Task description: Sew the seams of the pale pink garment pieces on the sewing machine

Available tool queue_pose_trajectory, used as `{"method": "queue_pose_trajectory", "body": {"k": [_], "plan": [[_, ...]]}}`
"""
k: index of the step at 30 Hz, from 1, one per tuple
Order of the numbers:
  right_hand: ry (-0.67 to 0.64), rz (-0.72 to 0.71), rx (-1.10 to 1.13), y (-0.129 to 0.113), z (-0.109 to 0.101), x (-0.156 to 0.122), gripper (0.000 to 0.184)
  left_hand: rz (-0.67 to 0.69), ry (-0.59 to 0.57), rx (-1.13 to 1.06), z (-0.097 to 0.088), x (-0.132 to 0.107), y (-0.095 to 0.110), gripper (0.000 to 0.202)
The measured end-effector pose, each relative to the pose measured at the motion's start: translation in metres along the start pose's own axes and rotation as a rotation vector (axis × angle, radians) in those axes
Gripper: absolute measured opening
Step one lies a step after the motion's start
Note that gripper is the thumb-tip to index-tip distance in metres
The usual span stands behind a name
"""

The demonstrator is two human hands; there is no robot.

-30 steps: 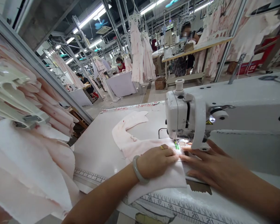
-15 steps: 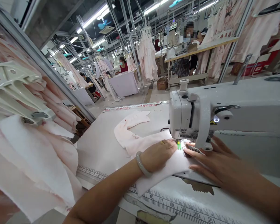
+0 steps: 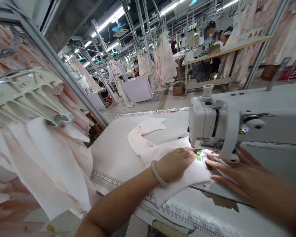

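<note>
- Left hand [image 3: 175, 163] lies flat, fingers together, pressing the pink fabric [image 3: 162, 154] at 9 o'clock of the needle [image 3: 198, 154].
- Right hand [image 3: 239, 176] lies at 3 o'clock, fingers spread, tips on the fabric's edge under the machine [image 3: 236, 121].
- Judgement: feed evenly with light pressure, keep the edge aligned, and keep fingertips off the needle.
- Ruler [image 3: 177, 214] lines the table [image 3: 113, 148] at 6 o'clock.

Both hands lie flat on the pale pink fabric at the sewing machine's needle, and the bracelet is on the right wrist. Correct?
Not quite. The head view shows the bracelet on the left wrist, not the right. The left hand and right hand do lie flat on the pale pink fabric by the sewing machine needle.
</note>
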State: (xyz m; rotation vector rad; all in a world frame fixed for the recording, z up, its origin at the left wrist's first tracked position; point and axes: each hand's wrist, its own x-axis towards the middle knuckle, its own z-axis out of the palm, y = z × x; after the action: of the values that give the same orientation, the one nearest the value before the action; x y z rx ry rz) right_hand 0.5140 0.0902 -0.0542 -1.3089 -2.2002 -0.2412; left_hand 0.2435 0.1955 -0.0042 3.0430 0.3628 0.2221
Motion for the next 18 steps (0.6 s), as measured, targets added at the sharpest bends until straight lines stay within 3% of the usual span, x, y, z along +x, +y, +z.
{"method": "queue_pose_trajectory", "body": {"k": [3,9,14,16,18], "plan": [[0.025,-0.071,-0.005,0.01,0.01,-0.006,0.037,-0.04,-0.022,0.008,-0.001,0.0,0.002,0.049],[-0.017,-0.054,-0.035,0.024,0.02,-0.012,0.042,-0.195,-0.029,0.056,-0.009,-0.002,0.0,0.041],[-0.061,-0.06,0.033,0.022,0.02,-0.008,0.032,-0.748,-0.168,0.223,-0.053,-0.041,-0.042,0.034],[-0.084,-0.064,0.055,0.017,0.018,-0.008,0.031,-0.904,-0.204,0.247,-0.072,-0.066,-0.056,0.037],[-0.082,-0.075,0.064,0.007,0.015,-0.009,0.033,-1.016,-0.244,0.259,-0.081,-0.09,-0.054,0.036]]}}
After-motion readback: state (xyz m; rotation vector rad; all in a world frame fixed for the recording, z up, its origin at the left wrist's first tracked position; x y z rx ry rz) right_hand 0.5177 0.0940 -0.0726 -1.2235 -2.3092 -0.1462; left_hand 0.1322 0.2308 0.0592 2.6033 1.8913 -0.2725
